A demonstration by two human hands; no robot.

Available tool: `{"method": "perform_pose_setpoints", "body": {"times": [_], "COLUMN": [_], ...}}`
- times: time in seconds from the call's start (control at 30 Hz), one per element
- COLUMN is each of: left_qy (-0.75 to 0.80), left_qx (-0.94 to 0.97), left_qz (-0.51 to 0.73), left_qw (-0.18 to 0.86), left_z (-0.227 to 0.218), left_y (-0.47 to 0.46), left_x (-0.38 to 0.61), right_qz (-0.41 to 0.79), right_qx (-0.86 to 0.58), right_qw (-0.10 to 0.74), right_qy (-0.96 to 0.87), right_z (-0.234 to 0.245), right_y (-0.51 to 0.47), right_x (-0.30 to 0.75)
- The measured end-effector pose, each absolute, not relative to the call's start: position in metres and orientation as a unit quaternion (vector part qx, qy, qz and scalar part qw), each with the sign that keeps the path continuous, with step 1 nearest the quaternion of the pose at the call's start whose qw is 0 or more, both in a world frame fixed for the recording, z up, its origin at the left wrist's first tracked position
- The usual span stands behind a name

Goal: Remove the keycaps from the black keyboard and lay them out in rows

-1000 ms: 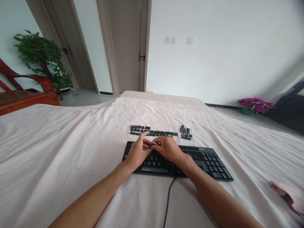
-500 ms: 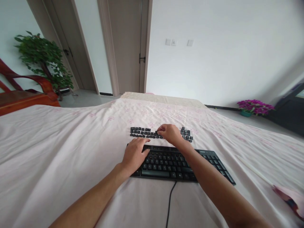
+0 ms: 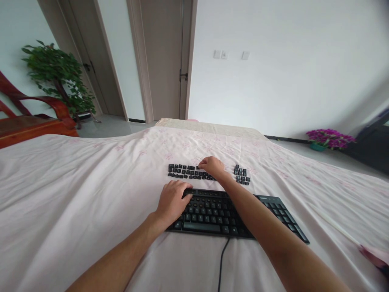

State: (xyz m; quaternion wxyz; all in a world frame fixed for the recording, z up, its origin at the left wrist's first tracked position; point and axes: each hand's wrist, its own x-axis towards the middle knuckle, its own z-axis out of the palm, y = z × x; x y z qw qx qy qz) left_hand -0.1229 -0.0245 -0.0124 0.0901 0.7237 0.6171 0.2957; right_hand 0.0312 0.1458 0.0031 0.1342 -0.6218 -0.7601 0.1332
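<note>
A black keyboard (image 3: 209,217) lies on the pale cloth with many switch positions bare in its upper left rows. My left hand (image 3: 174,201) grips its left end, thumb over the top and fingers near the back edge. Behind the keyboard, loose black keycaps (image 3: 182,172) stand in several short rows, with a separate keycap group (image 3: 242,175) to the right. My right hand (image 3: 212,165) reaches across to the back row, its thumb and fingertips pinched on a small keycap (image 3: 198,167) at the row's right end. My right forearm hides part of the keyboard.
The keyboard cable (image 3: 222,259) runs toward me over the wrinkled cloth (image 3: 91,202). A pink item (image 3: 372,256) lies at the far right. Beyond stand a wooden chair (image 3: 57,109), a green plant (image 3: 57,69), doors (image 3: 161,61) and purple flowers (image 3: 330,138).
My right hand has moved slightly left and back, from the middle row to the end of the back row. My left hand stays on the keyboard. The view has shifted slightly.
</note>
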Motion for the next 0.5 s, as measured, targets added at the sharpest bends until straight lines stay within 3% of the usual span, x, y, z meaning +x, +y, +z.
{"method": "perform_pose_setpoints", "body": {"times": [0.5], "left_qy": [0.617], "left_qx": [0.723], "left_qz": [0.299], "left_qw": [0.084], "left_z": [-0.0141], "left_y": [-0.0246], "left_x": [-0.1234], "right_qz": [0.134], "right_qx": [-0.608], "right_qw": [0.144], "right_qy": [-0.769], "right_z": [-0.0006], "right_y": [0.1436], "right_x": [0.0305]}}
